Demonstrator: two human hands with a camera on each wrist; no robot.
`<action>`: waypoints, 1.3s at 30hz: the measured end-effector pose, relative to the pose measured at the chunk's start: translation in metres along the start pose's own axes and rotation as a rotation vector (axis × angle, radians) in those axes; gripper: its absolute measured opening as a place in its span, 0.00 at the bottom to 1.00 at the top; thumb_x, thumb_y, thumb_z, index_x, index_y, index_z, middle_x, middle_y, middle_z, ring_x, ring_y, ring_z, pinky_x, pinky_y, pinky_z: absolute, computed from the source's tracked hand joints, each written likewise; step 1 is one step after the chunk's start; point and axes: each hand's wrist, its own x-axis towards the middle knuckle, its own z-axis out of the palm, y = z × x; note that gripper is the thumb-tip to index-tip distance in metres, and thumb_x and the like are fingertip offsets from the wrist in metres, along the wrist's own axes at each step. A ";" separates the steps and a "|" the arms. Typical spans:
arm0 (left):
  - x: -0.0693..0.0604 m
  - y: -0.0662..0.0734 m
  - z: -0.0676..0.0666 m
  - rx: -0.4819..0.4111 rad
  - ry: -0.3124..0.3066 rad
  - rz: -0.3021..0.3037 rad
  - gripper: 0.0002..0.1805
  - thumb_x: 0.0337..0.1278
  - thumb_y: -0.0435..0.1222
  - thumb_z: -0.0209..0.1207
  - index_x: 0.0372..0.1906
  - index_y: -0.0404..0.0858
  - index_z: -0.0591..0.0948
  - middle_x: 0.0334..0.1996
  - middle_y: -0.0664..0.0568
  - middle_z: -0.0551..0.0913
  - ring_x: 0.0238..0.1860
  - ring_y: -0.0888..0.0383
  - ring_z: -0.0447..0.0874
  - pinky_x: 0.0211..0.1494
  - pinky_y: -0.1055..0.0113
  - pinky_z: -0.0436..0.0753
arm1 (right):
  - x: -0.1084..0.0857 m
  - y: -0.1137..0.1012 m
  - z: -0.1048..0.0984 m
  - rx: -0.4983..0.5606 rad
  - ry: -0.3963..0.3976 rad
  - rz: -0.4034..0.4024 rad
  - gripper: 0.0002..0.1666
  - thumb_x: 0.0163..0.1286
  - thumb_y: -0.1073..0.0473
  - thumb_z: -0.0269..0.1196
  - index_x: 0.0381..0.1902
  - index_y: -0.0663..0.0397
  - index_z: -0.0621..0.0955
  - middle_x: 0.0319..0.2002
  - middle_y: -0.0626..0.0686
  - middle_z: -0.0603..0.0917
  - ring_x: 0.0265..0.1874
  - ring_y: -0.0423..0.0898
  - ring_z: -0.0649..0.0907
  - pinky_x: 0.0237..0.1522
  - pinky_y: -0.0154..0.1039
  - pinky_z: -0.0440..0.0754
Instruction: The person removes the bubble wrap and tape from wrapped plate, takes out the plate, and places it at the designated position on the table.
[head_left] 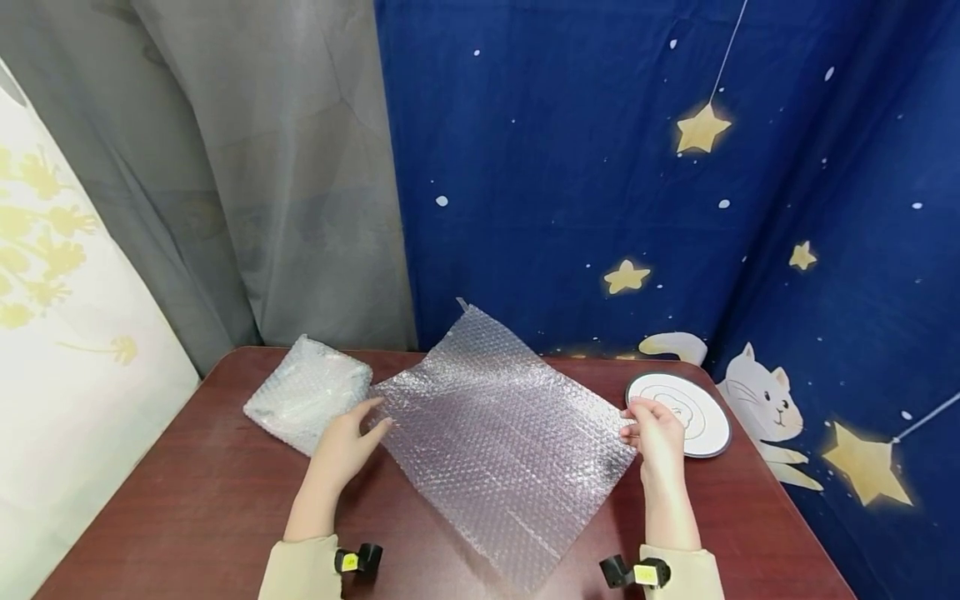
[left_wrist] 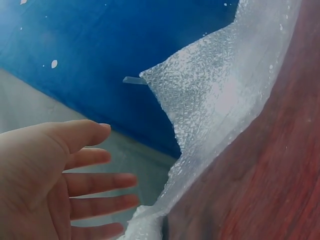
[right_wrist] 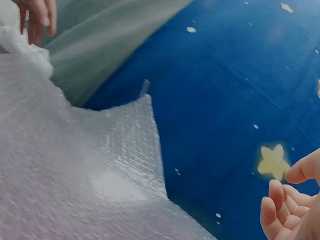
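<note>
A sheet of clear bubble wrap [head_left: 510, 442] spreads across the middle of the table, its far corner reaching past the back edge. My left hand [head_left: 347, 442] is by the sheet's left corner, and in the left wrist view its fingers [left_wrist: 102, 184] are extended with nothing between them. At the right corner is my right hand [head_left: 655, 429], its fingers loosely bent. The right wrist view shows a gap between thumb and fingers [right_wrist: 270, 217] and no wrap in them. Beside the left hand lies a flat bundle in bubble wrap [head_left: 311, 392].
A white oval plate [head_left: 716, 429] with a dark rim and line drawing lies behind the right hand. The brown table [head_left: 172, 500] ends at grey [head_left: 300, 167] and blue star-patterned curtains [head_left: 540, 167].
</note>
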 end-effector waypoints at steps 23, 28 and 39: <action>-0.012 -0.033 -0.039 0.064 0.046 -0.048 0.22 0.65 0.40 0.57 0.58 0.30 0.76 0.42 0.38 0.84 0.41 0.43 0.85 0.45 0.46 0.78 | -0.029 0.005 0.068 -0.190 -0.292 -0.077 0.09 0.67 0.67 0.56 0.41 0.69 0.78 0.25 0.54 0.81 0.16 0.42 0.78 0.22 0.34 0.79; -0.015 -0.043 -0.047 0.092 0.078 -0.067 0.21 0.64 0.39 0.56 0.56 0.30 0.77 0.39 0.40 0.85 0.40 0.44 0.85 0.43 0.45 0.77 | -0.033 0.014 0.079 -0.256 -0.324 -0.124 0.09 0.66 0.65 0.57 0.39 0.68 0.79 0.28 0.60 0.83 0.18 0.45 0.81 0.24 0.35 0.80; -0.014 -0.060 -0.067 0.158 0.193 -0.062 0.18 0.63 0.37 0.56 0.52 0.29 0.79 0.33 0.42 0.85 0.28 0.51 0.81 0.31 0.55 0.76 | -0.075 -0.006 0.105 -0.321 -0.592 -0.250 0.07 0.66 0.71 0.55 0.35 0.72 0.79 0.28 0.62 0.84 0.27 0.64 0.84 0.30 0.51 0.83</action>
